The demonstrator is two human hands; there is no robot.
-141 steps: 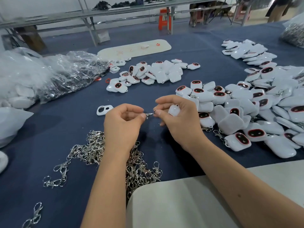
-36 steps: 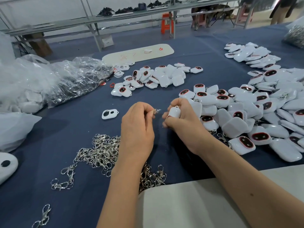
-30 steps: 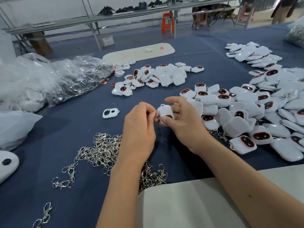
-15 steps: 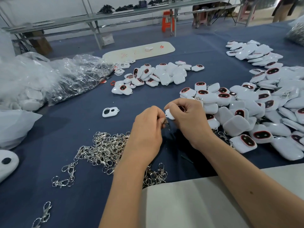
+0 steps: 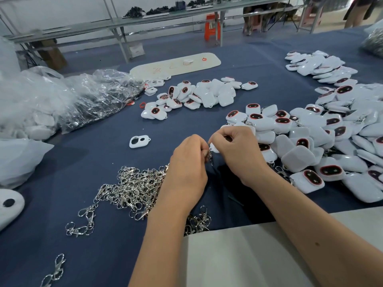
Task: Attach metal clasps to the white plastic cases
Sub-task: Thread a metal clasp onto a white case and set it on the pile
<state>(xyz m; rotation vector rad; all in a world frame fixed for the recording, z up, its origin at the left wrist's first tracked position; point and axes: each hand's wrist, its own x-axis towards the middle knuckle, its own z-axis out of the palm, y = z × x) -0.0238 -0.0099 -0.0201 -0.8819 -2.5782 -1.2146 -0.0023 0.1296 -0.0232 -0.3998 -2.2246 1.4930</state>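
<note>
My left hand [image 5: 187, 162] pinches a metal clasp [image 5: 210, 158] that dangles between my two hands. My right hand [image 5: 238, 151] curls round a white plastic case [image 5: 214, 147], mostly hidden under the fingers, and the case's corner meets the clasp. A heap of loose silver clasps [image 5: 134, 188] lies on the blue cloth just left of my left wrist. A large pile of white cases [image 5: 310, 141] with dark red-rimmed windows spreads to the right of my right hand.
A smaller group of cases [image 5: 199, 95] lies farther back in the middle, and another group [image 5: 315, 65] at the far right. One empty case frame [image 5: 139, 140] lies alone. Clear plastic bags [image 5: 62, 100] fill the left side. A white board [image 5: 248, 255] covers the near edge.
Over the last second my hands dropped slightly and closed together; the case, earlier held up in plain sight, is now tucked under my right fingers against the clasp.
</note>
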